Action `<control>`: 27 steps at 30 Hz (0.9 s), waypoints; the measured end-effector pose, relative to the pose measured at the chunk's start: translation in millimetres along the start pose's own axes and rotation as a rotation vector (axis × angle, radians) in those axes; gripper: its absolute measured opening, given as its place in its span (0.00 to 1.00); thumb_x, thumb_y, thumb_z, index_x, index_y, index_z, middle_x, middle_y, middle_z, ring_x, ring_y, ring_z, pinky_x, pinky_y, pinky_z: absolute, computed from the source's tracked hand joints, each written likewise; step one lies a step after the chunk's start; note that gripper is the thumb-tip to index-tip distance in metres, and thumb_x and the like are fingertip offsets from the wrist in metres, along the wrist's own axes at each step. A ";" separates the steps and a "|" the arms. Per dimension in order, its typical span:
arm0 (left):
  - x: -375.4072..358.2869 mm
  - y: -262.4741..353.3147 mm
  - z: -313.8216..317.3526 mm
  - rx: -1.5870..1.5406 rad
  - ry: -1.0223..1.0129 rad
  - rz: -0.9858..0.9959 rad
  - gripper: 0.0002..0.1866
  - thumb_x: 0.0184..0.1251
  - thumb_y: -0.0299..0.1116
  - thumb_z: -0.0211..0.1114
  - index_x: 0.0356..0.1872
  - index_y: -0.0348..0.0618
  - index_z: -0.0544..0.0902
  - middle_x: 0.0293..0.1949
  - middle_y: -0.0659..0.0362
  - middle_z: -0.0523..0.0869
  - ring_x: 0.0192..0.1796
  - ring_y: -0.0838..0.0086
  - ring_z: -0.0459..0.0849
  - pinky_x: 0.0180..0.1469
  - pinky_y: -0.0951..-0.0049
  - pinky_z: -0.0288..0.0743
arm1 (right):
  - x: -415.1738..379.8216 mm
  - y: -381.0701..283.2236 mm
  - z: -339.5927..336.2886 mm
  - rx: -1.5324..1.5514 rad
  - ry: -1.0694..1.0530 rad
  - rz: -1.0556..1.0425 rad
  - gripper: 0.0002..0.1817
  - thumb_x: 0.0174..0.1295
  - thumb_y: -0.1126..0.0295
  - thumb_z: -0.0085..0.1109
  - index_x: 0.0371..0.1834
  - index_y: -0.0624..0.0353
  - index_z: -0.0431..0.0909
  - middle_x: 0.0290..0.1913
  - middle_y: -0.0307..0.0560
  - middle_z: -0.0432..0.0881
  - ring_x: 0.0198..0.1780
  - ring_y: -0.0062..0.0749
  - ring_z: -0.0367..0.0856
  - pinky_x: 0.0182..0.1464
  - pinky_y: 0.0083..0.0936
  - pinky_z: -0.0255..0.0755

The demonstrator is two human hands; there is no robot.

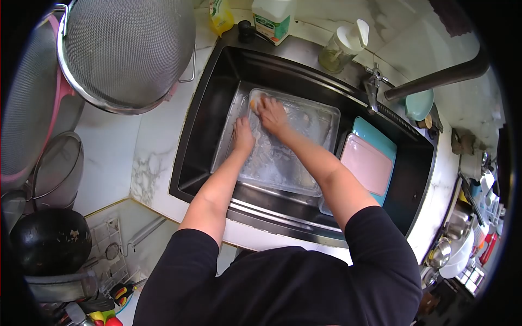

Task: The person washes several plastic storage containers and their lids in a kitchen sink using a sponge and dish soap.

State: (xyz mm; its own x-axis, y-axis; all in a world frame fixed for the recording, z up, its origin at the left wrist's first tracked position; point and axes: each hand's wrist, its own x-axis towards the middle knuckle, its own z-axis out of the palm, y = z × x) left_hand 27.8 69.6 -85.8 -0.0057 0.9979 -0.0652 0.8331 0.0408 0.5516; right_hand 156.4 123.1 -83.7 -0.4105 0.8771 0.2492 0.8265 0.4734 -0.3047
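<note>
A large clear plastic tray lies in the dark sink, wet and streaked with suds. My left hand is closed on its left edge, fingers pointing toward the far side. My right hand presses near the tray's far left corner, with its fingers closed over a sponge. Only a small orange and whitish part of the sponge shows; the rest is under my fingers.
A pink tray lies over a turquoise tray in the sink's right part. The tap and a dark spout stand at the back right. Bottles and a lidded jar line the back rim. Mesh strainers hang left.
</note>
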 end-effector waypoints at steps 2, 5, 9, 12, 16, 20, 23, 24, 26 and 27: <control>-0.8 0.7 1.7 -0.001 0.008 0.000 0.28 0.40 0.13 0.54 0.50 0.34 0.65 0.44 0.44 0.68 0.50 0.49 0.66 0.53 0.60 0.62 | 6.1 -1.2 -1.2 -0.188 -0.024 -0.032 0.13 0.51 0.68 0.47 0.38 0.59 0.76 0.49 0.54 0.69 0.44 0.40 0.70 0.43 0.32 0.65; -1.7 4.0 0.2 -0.002 0.044 -0.010 0.24 0.42 0.16 0.57 0.47 0.37 0.66 0.45 0.47 0.69 0.51 0.51 0.67 0.52 0.59 0.63 | 20.1 -12.7 4.0 -0.210 -0.198 0.149 0.14 0.47 0.68 0.48 0.36 0.62 0.76 0.46 0.58 0.70 0.43 0.44 0.72 0.43 0.35 0.68; -1.4 -3.7 3.7 -0.024 0.009 -0.022 0.28 0.41 0.15 0.57 0.49 0.37 0.65 0.45 0.46 0.68 0.51 0.50 0.66 0.53 0.59 0.63 | 36.9 -30.5 -3.8 -0.163 -0.250 0.280 0.14 0.47 0.66 0.51 0.35 0.62 0.76 0.45 0.60 0.71 0.42 0.45 0.74 0.42 0.34 0.71; 3.2 -8.7 7.6 -0.046 0.004 -0.025 0.29 0.40 0.15 0.57 0.50 0.37 0.64 0.45 0.45 0.68 0.51 0.49 0.66 0.53 0.59 0.63 | 54.7 -40.1 -22.3 -0.077 -0.479 0.479 0.16 0.48 0.63 0.54 0.37 0.62 0.76 0.45 0.61 0.72 0.43 0.47 0.76 0.43 0.34 0.72; 1.3 -6.4 7.8 -0.054 0.030 -0.046 0.29 0.40 0.16 0.58 0.51 0.38 0.64 0.45 0.45 0.68 0.51 0.49 0.66 0.53 0.58 0.63 | 44.4 -28.1 -25.0 0.084 -0.410 0.603 0.20 0.47 0.60 0.57 0.41 0.60 0.75 0.45 0.63 0.72 0.44 0.49 0.76 0.44 0.35 0.72; 2.9 -7.6 9.5 -0.059 0.028 -0.031 0.30 0.39 0.17 0.59 0.51 0.38 0.65 0.46 0.46 0.68 0.51 0.50 0.66 0.53 0.59 0.63 | 29.1 -19.0 -11.2 0.112 -0.227 0.484 0.19 0.45 0.63 0.60 0.41 0.58 0.75 0.42 0.59 0.72 0.43 0.47 0.75 0.42 0.36 0.71; 3.3 -6.1 4.5 0.012 -0.011 -0.019 0.31 0.39 0.18 0.61 0.51 0.38 0.65 0.46 0.47 0.68 0.52 0.50 0.66 0.53 0.60 0.63 | 32.0 -11.0 -10.3 0.164 -0.304 0.385 0.18 0.45 0.64 0.59 0.41 0.58 0.75 0.42 0.59 0.70 0.45 0.49 0.73 0.43 0.35 0.70; 2.3 -4.3 1.7 -0.016 -0.001 -0.006 0.29 0.39 0.17 0.59 0.50 0.36 0.65 0.46 0.45 0.68 0.51 0.50 0.66 0.53 0.60 0.63 | 29.1 -8.7 -8.8 0.167 -0.300 0.392 0.18 0.45 0.64 0.59 0.41 0.58 0.75 0.42 0.59 0.70 0.45 0.49 0.73 0.43 0.35 0.70; 3.9 -1.0 -3.1 -0.041 0.014 0.021 0.27 0.40 0.15 0.56 0.48 0.34 0.66 0.45 0.44 0.68 0.51 0.49 0.66 0.53 0.60 0.63 | 25.3 0.6 -4.6 0.111 -0.230 0.209 0.17 0.47 0.62 0.56 0.39 0.59 0.76 0.40 0.62 0.72 0.42 0.53 0.73 0.44 0.38 0.69; 3.6 -2.0 -2.4 -0.045 0.021 0.033 0.26 0.40 0.16 0.56 0.48 0.34 0.66 0.45 0.44 0.68 0.51 0.49 0.66 0.53 0.60 0.63 | 21.5 3.9 -2.0 0.108 -0.221 0.212 0.17 0.47 0.62 0.56 0.39 0.59 0.76 0.40 0.62 0.72 0.42 0.53 0.73 0.44 0.38 0.69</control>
State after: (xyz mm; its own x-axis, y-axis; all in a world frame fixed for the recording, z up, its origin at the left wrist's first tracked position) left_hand 24.8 73.2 -85.1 0.0092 0.9995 -0.0297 0.8071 0.0101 0.5903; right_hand 151.5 143.7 -77.7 -0.3169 0.9479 -0.0321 0.8616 0.2735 -0.4276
